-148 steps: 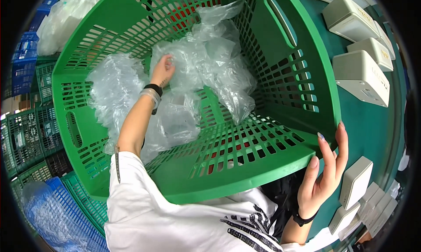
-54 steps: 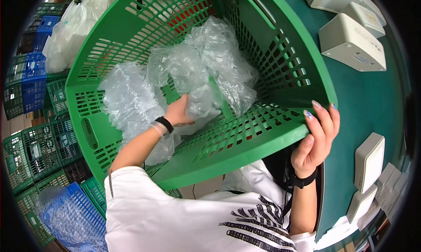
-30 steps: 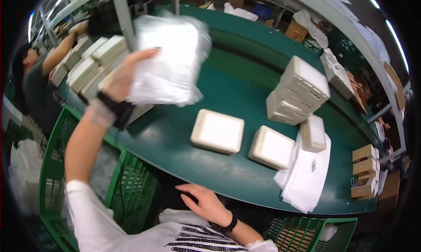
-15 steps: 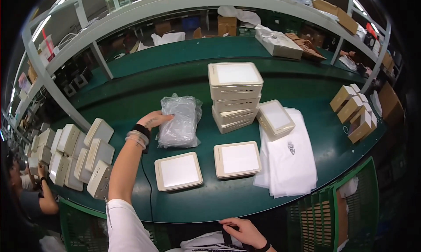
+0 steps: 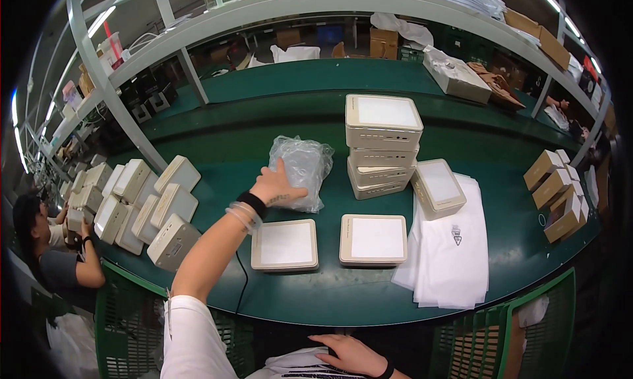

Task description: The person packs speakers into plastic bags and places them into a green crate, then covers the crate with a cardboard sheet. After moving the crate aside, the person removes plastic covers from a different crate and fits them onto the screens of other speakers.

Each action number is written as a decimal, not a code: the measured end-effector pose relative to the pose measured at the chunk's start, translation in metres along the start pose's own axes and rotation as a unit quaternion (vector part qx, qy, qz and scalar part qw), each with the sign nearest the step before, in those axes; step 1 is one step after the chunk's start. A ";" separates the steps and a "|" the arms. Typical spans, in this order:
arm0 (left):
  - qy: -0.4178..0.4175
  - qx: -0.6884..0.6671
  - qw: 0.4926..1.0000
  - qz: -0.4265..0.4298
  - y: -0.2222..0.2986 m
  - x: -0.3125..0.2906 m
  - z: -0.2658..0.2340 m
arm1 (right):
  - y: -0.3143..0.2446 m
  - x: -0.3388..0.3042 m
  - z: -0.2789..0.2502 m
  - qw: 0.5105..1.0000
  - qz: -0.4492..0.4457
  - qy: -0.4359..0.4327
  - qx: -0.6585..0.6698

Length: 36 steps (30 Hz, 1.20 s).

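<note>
My left hand (image 5: 278, 186) reaches across the green table and rests on a bundle of clear plastic bags (image 5: 306, 168), its fingers spread apart over the near left side. My right hand (image 5: 349, 354) lies near my lap below the table edge, its fingers stretched out and holding nothing. Closest to my left hand is a flat cream device with a white top (image 5: 285, 244). A second flat device (image 5: 374, 239) sits to its right. Behind that rises a stack of several such devices (image 5: 386, 138). Another one (image 5: 440, 184) lies tilted on a pile of white bags (image 5: 455, 260).
Several cream devices (image 5: 175, 203) stand on edge at the left, beside a co-worker (image 5: 69, 263). Small brown and white boxes (image 5: 560, 194) are grouped at the right. Green crates (image 5: 539, 300) flank the table's front. A dark cable (image 5: 244, 283) hangs near my left forearm. Overhead runs a grey shelf frame (image 5: 316, 4).
The whole view has shifted, so things on the table appear further right. My left hand has moved from the bundle's left edge to its near side, with fingers now spread.
</note>
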State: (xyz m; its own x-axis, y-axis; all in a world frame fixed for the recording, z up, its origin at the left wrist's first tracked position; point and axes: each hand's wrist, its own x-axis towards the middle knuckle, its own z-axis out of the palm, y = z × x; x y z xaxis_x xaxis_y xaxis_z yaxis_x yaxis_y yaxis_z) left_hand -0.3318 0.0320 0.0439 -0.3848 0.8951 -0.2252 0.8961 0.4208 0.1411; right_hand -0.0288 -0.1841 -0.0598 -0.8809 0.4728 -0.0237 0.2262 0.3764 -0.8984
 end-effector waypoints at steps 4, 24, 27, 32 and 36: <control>0.023 -0.100 0.995 0.019 -0.034 -0.005 -0.006 | 0.005 -0.008 -0.003 0.999 0.027 0.000 -0.023; -0.456 -0.870 0.129 0.139 0.030 -0.244 0.078 | -0.052 0.090 -0.098 0.682 -0.311 0.069 0.659; -0.337 -0.906 0.245 0.072 0.021 -0.255 0.091 | -0.051 0.086 -0.104 0.691 -0.317 0.081 0.645; -0.226 -0.836 0.494 0.078 0.009 -0.267 0.097 | -0.037 0.075 -0.074 0.819 -0.204 0.056 0.534; -0.116 -0.885 0.437 0.109 0.005 -0.275 0.084 | -0.030 0.060 -0.057 0.960 -0.050 -0.168 0.216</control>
State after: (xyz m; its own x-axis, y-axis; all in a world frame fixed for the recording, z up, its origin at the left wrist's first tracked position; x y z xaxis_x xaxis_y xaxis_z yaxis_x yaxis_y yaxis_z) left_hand -0.2029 -0.2240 0.0252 -0.1161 0.9897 -0.0834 -0.7482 -0.0319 0.6627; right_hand -0.0652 -0.1215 -0.0099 -0.9901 0.1401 -0.0026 0.0034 0.0055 -1.0000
